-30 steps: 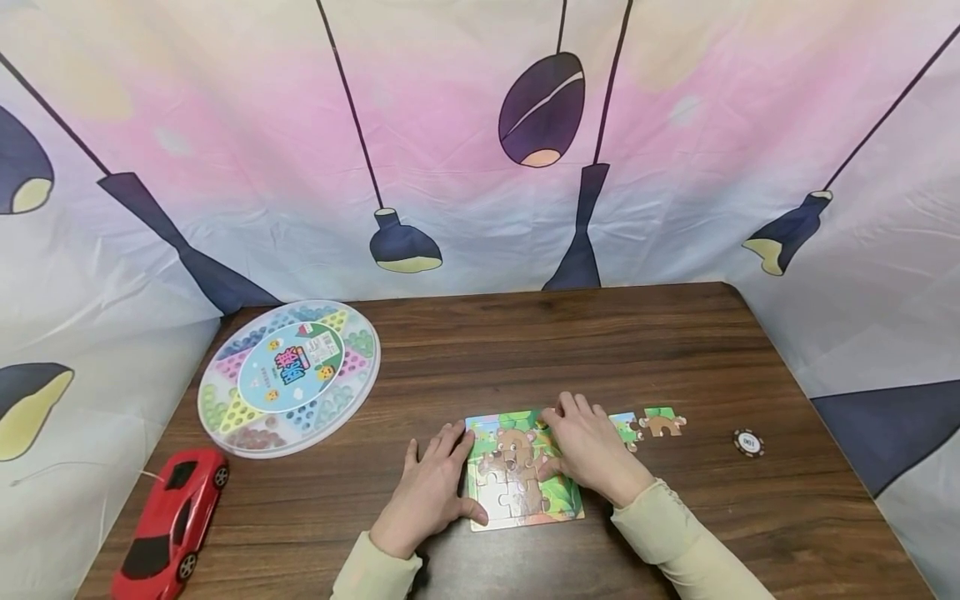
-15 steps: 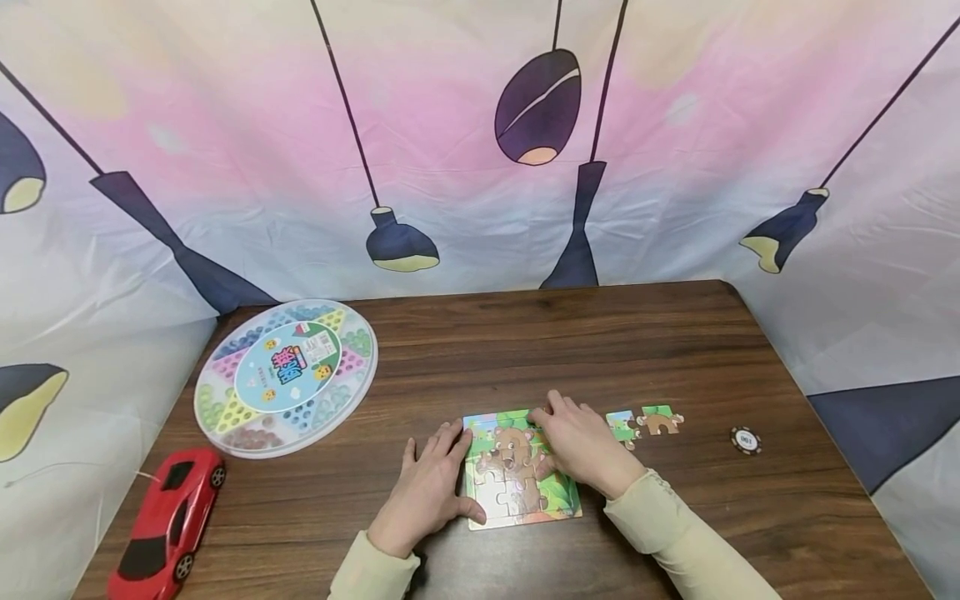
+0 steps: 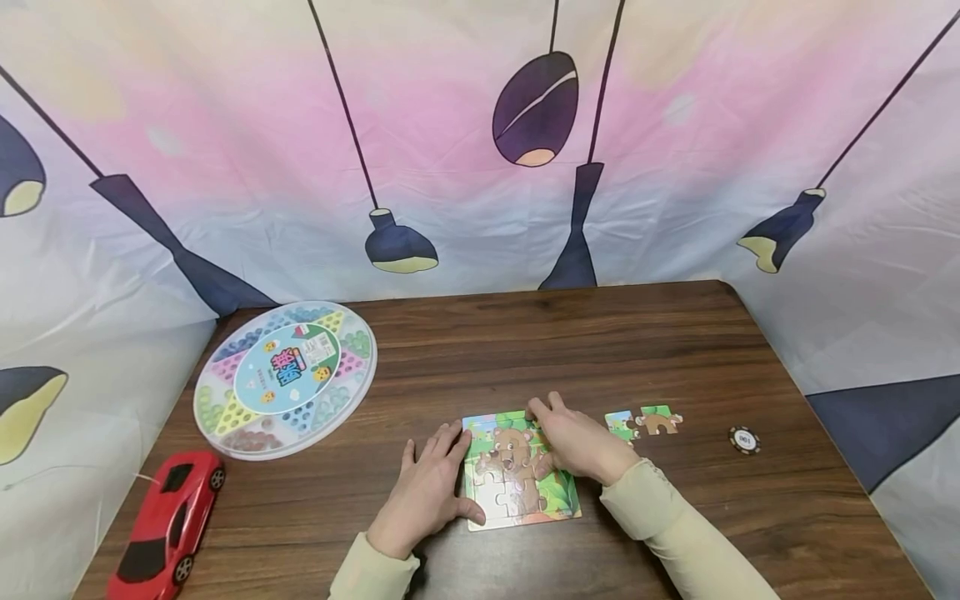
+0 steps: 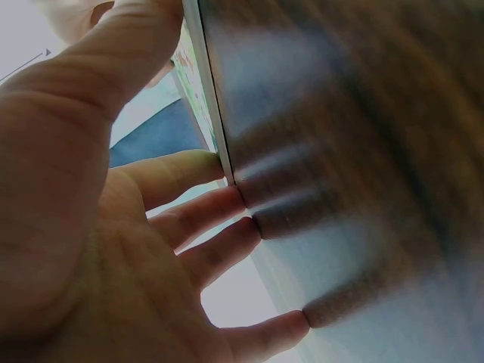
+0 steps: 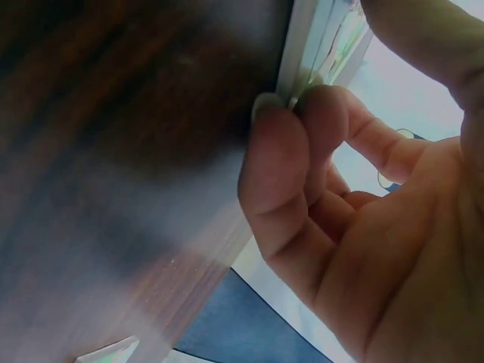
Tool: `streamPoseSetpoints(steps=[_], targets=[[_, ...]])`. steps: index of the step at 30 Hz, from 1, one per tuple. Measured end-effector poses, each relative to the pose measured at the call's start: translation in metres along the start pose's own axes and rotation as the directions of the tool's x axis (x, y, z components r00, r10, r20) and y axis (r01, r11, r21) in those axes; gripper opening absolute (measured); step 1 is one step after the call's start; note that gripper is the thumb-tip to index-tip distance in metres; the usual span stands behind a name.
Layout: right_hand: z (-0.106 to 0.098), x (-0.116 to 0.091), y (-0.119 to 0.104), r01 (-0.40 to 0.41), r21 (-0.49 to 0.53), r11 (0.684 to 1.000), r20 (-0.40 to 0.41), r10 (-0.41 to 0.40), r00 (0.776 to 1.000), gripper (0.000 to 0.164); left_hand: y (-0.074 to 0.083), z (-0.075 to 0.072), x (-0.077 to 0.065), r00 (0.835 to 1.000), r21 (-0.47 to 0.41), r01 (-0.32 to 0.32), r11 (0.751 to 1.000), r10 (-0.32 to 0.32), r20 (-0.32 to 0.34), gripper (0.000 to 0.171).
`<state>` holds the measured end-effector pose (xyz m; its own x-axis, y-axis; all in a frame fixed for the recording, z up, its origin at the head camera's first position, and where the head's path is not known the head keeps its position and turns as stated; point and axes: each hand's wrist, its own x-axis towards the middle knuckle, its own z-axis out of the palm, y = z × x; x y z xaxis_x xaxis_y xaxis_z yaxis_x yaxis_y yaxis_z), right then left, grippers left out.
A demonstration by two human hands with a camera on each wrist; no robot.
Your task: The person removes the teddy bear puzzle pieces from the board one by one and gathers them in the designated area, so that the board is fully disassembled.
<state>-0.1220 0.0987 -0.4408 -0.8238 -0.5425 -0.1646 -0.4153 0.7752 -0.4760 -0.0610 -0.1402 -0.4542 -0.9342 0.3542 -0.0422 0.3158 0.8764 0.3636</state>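
Observation:
A square jigsaw puzzle (image 3: 510, 487) with a brown bear picture lies flat on the table near the front. My left hand (image 3: 423, 492) holds it steady: spread, mostly straight fingers stand along its left edge, and the thumb lies over the near left corner. In the left wrist view, the fingertips (image 4: 246, 227) touch the tabletop beside the puzzle's edge (image 4: 215, 113). Over the far right part, my right hand (image 3: 581, 442) grips with curled fingers, hiding the pieces there. Curled fingertips (image 5: 276, 136) meet the puzzle's edge (image 5: 299, 49) in the right wrist view.
Two loose jigsaw pieces, one blue and green (image 3: 618, 423) and one brown and green (image 3: 660, 420), lie right of the puzzle. Farther right is a poker chip (image 3: 745, 439). A round marble board game (image 3: 360, 379) and a red toy car (image 3: 168, 525) occupy the left side.
My right hand has shifted slightly left along the puzzle's far right corner, its fingers still curled there. My left hand keeps its place. The view has drifted a little.

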Motion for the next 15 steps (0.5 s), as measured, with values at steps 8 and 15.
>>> streamPoseSetpoints(steps=[8,15], targets=[[-0.0003,0.0016,0.0009,-0.02,0.058,0.998,0.005,0.02,1.0,0.066,-0.0003,0.0002,0.0,1.0,-0.005,0.005,1.0,-0.005,0.005,0.11],[0.0001,0.0018,0.0021,-0.011,0.075,0.997,-0.013,0.012,1.0,0.063,-0.0005,0.0007,0.0006,1.0,-0.007,0.003,1.0,-0.003,0.003,0.11]])
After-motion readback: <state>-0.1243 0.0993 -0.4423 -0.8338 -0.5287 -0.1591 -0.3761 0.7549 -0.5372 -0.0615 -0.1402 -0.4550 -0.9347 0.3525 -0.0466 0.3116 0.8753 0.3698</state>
